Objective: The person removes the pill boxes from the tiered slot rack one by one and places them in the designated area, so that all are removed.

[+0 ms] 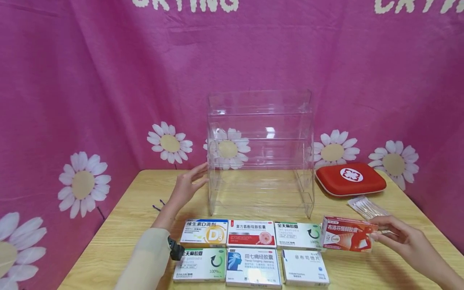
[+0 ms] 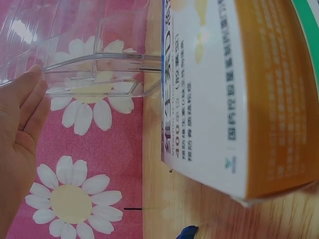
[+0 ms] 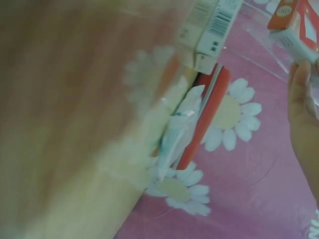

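Note:
A clear acrylic tiered rack [image 1: 261,157] stands on the table. My left hand [image 1: 186,187] rests its fingers, fairly straight, against the rack's left side; the left wrist view also shows this hand [image 2: 22,114] at the rack's edge [image 2: 99,57]. At the right my right hand [image 1: 406,237] pinches a red medicine box [image 1: 346,233] by its right end, printed face toward me. In the right wrist view the box [image 3: 294,42] is cut off by the frame. Left of it two rows of medicine boxes lie flat, among them a vitamin D box [image 1: 204,232] and a green-and-white box [image 1: 295,235].
A red zip case [image 1: 349,179] with a white emblem lies right of the rack, a packet of cotton swabs [image 1: 367,207] in front of it. Small dark-blue items [image 1: 158,205] lie left of my left forearm. A pink flowered curtain [image 1: 108,80] hangs behind the table.

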Motion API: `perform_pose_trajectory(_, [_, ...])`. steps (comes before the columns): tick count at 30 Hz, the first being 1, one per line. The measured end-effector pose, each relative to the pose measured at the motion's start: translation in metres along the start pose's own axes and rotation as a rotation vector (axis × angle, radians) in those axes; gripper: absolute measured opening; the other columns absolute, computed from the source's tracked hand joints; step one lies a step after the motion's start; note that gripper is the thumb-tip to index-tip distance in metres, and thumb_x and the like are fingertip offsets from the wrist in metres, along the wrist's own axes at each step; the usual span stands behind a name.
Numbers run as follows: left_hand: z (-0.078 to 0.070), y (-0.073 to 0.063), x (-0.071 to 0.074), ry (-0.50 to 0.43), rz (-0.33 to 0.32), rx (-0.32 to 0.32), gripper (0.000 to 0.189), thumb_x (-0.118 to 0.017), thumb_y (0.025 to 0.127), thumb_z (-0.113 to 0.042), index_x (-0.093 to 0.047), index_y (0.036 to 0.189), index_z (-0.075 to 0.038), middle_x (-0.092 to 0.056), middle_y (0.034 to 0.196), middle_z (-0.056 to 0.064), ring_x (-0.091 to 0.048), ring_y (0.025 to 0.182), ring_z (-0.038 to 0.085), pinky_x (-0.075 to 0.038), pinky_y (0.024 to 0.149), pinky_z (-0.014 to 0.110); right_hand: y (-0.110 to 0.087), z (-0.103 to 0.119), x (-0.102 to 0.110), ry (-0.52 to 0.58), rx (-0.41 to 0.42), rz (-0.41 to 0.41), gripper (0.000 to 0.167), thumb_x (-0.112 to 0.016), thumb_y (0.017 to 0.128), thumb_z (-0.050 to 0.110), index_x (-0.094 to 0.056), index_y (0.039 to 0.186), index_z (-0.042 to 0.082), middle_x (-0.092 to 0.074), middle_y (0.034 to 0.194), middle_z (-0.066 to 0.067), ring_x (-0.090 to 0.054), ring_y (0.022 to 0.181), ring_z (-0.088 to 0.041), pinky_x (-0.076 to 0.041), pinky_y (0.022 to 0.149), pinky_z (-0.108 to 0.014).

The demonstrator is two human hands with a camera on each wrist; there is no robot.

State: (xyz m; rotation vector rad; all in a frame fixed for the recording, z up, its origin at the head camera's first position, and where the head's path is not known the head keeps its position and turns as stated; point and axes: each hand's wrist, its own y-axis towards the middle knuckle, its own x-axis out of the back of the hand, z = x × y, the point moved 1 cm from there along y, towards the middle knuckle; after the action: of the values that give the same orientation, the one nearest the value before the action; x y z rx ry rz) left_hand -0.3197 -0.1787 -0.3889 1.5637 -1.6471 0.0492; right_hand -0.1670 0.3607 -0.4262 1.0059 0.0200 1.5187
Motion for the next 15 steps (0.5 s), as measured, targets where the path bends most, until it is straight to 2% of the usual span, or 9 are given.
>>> perform_pose_trajectory(7, [0.0, -0.001, -0.001, -0.006, -0.003, -0.012, 0.051, -0.071, 0.087, -0.004, -0.057, 0.135, -0.002, -0.068, 0.123, 0.02, -0.068, 0.112, 0.034, -0.057, 0.093, 0.041, -0.016, -0.01, 0.004, 0.006, -0.016, 0.098, 0.04, -0.066, 0.077, -0.021, -0.064, 0.11, 0.003, -0.063, 0.108, 0.022, -0.058, 0.096, 0.012, -0.055, 0.071, -0.006])
perform_pose_trajectory(15, [-0.001, 0.0, -0.001, 0.0, -0.014, -0.019, 0.051, -0.072, 0.086, -0.003, -0.057, 0.135, -0.002, -0.067, 0.123, 0.02, -0.067, 0.112, 0.034, -0.056, 0.093, 0.042, -0.028, -0.025, 0.01, 0.088, 0.051, 0.22, 0.048, -0.065, 0.075, -0.023, -0.065, 0.111, 0.008, -0.064, 0.109, 0.019, -0.063, 0.089, 0.006, -0.053, 0.073, -0.005])
